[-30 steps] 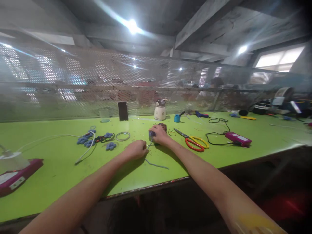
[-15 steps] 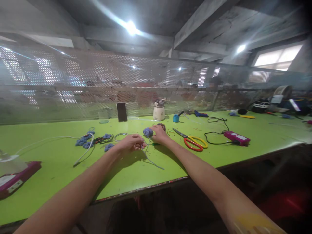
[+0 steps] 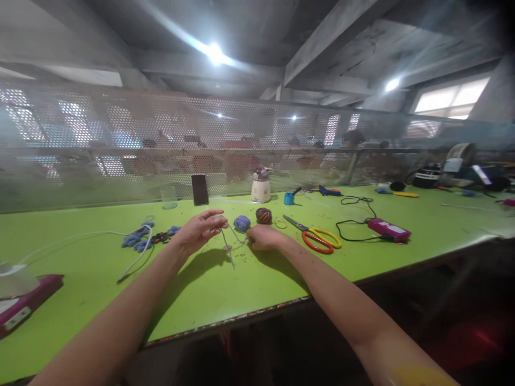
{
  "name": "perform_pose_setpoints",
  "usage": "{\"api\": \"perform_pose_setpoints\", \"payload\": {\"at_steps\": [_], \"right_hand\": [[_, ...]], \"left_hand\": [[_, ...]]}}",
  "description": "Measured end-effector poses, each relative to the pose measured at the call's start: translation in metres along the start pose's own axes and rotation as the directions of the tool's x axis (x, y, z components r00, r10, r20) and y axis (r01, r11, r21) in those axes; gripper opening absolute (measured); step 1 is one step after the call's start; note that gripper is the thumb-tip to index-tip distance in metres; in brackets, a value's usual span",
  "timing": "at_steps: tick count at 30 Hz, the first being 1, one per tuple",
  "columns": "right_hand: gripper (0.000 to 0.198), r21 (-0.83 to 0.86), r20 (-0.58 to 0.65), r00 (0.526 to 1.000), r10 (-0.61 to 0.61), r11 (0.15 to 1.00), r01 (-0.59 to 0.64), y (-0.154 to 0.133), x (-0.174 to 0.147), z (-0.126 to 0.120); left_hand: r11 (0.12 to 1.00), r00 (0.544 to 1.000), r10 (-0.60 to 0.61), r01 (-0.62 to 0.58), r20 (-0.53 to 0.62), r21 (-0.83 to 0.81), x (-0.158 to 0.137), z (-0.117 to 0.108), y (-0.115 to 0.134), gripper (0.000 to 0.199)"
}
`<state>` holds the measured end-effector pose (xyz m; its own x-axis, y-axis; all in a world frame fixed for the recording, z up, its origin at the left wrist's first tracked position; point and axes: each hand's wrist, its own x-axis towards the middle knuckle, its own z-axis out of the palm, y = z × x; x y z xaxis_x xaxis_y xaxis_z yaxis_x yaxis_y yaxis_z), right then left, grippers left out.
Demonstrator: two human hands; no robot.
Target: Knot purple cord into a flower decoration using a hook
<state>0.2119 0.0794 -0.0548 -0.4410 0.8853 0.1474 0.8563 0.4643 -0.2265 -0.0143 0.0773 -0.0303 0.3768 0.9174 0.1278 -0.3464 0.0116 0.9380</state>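
Observation:
My left hand [image 3: 201, 230] is raised over the table, thumb and fingers pinching a grey-blue yarn strand [image 3: 228, 251] whose loose end hangs down. A length of the same yarn slopes from it towards my right hand [image 3: 263, 238]. That hand rests low on the tabletop with curled fingers; whatever they grip is hidden. Just beyond the fingertips sits a blue-purple ball of yarn [image 3: 242, 223], and a dark striped yarn ball [image 3: 264, 215] lies to its right. Blue crocheted pieces [image 3: 138, 238] lie left of my left hand, partly under a white cable [image 3: 149, 244].
Scissors [image 3: 317, 238] with red and yellow handles lie right of my right hand. Behind stand a phone [image 3: 200, 190], a cream bottle [image 3: 260, 188] and a blue pot [image 3: 288, 199]. Magenta power strips [image 3: 389, 229] lie on both sides. A perforated screen [image 3: 181, 128] borders the back.
My right hand has left the yarn balls and come down nearer to me, uncovering the dark ball. My left hand has moved left and up, its fingers more extended, with the yarn strand.

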Motion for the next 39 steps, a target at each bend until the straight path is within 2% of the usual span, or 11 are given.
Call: {"api": "perform_pose_setpoints", "payload": {"at_steps": [4, 10, 12, 15, 19, 21, 24, 26, 29, 32, 39], "right_hand": [[0.017, 0.053, -0.001, 1.000, 0.009, 0.999, -0.009, 0.002, -0.001, -0.003], [0.017, 0.232, -0.086, 0.993, 0.077, 0.971, -0.055, 0.027, 0.000, -0.026], [0.022, 0.281, -0.219, 0.964, 0.153, 0.956, -0.087, 0.034, 0.002, -0.032], [0.020, 0.358, -0.399, 0.869, 0.292, 0.922, -0.146, 0.039, 0.008, -0.037], [0.014, 0.480, -0.472, 0.800, 0.371, 0.869, -0.120, 0.030, 0.010, -0.034], [0.022, 0.539, -0.448, 0.827, 0.341, 0.841, -0.055, 0.015, 0.008, -0.027], [0.035, 0.617, -0.335, 0.922, 0.194, 0.785, 0.059, -0.016, 0.003, -0.015], [0.039, 0.779, -0.231, 0.973, -0.002, 0.599, 0.186, -0.033, -0.001, -0.007], [0.035, 0.900, -0.155, 0.982, -0.104, 0.395, 0.184, -0.044, -0.006, 0.000], [0.030, 0.957, -0.068, 0.989, -0.132, 0.273, 0.102, -0.041, -0.008, 0.000], [0.025, 0.974, -0.075, 0.994, -0.081, 0.207, 0.090, -0.033, -0.012, -0.017]], "left_hand": [[1.000, 1.000, 0.014, -0.014, -0.024, 0.000, -0.002, -0.003, 0.008, 0.027], [0.988, 0.972, 0.091, -0.115, -0.219, -0.103, -0.002, -0.004, 0.021, 0.019], [0.970, 0.946, 0.089, -0.153, -0.311, -0.189, -0.002, 0.000, 0.021, 0.018], [0.958, 0.921, 0.133, -0.214, -0.367, -0.192, -0.003, 0.007, 0.022, 0.017], [0.949, 0.899, 0.184, -0.268, -0.397, -0.167, -0.009, 0.020, 0.020, 0.017], [0.959, 0.921, 0.161, -0.232, -0.354, -0.166, -0.011, 0.027, 0.015, 0.019], [0.966, 0.950, 0.131, -0.186, -0.282, -0.177, -0.013, 0.038, 0.006, 0.020], [0.960, 0.953, 0.131, -0.191, -0.273, -0.206, -0.015, 0.046, 0.002, 0.021], [0.953, 0.949, 0.144, -0.210, -0.282, -0.219, -0.016, 0.051, 0.002, 0.021], [0.961, 0.950, 0.136, -0.195, -0.280, -0.195, -0.016, 0.051, 0.005, 0.021], [0.985, 0.936, 0.172, -0.164, -0.307, 0.053, -0.011, 0.040, 0.002, 0.018]]}}
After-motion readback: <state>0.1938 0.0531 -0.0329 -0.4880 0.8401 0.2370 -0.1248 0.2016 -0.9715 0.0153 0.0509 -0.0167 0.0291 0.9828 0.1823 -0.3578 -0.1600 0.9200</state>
